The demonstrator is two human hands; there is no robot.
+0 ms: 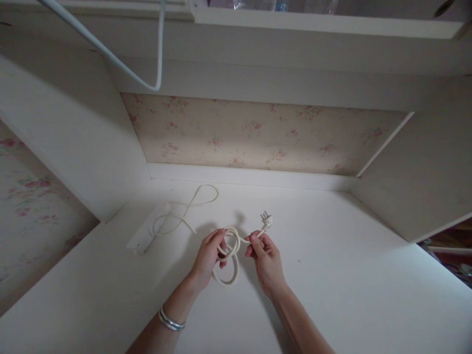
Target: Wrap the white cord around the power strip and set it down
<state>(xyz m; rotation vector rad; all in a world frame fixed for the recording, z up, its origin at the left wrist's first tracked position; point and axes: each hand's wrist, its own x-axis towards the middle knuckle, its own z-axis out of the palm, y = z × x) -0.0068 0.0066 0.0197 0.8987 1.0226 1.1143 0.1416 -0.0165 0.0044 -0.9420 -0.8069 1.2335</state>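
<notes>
Loops of a cream power cord (236, 270) are gathered in my left hand (208, 258), its fingers closed around them. My right hand (264, 255) pinches the same cord just below its plug (266, 221), whose metal prongs point up and away from me. A short stretch of cord runs between the two hands. To the left, a white box-like piece (149, 228), perhaps a power strip, lies on the white surface (332, 275). More cord and a thinner cable (206, 186) lie looped beside it.
A pale bent cable or tube (157, 59) hangs at the upper left. Above the floral back wall (254, 132) runs a shelf (313, 24) with clear plastic items on it. White side panels (413, 162) stand left and right. Another shelf with objects (450, 250) shows at the right edge.
</notes>
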